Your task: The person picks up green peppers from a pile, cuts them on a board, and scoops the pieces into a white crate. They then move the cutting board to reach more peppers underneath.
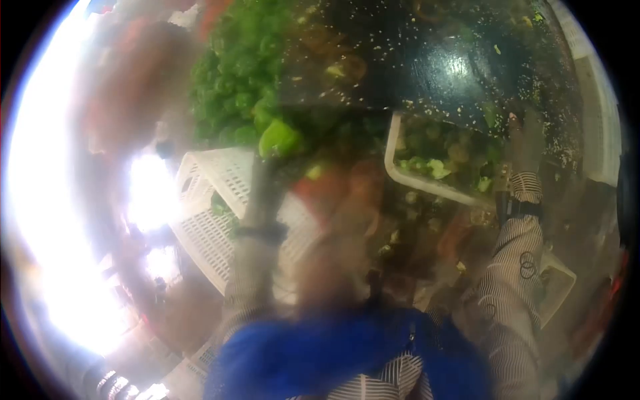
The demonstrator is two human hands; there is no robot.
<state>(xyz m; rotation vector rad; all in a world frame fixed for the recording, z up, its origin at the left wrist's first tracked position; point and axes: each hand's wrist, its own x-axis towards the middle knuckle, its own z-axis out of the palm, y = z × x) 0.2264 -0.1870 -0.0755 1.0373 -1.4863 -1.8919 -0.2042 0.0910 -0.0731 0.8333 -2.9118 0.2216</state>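
Observation:
My left hand is a blurred shape above its dark cuff, just below a bright green pepper. Whether its fingers hold the pepper is too smeared to make out. On the right, my right hand reaches over the near edge of a dark, wet surface strewn with pale seeds. Its fingers blur into that surface, and anything in them is hidden. A heap of green peppers lies at the upper left of centre. Beside my right hand sits a white-rimmed container with green pieces inside.
White perforated baskets stand at the left, beside my left forearm. A pale tray is at the lower right, past my right forearm. Scraps lie below the white-rimmed container. Blurred reddish-brown shapes fill the upper left, beside strong glare.

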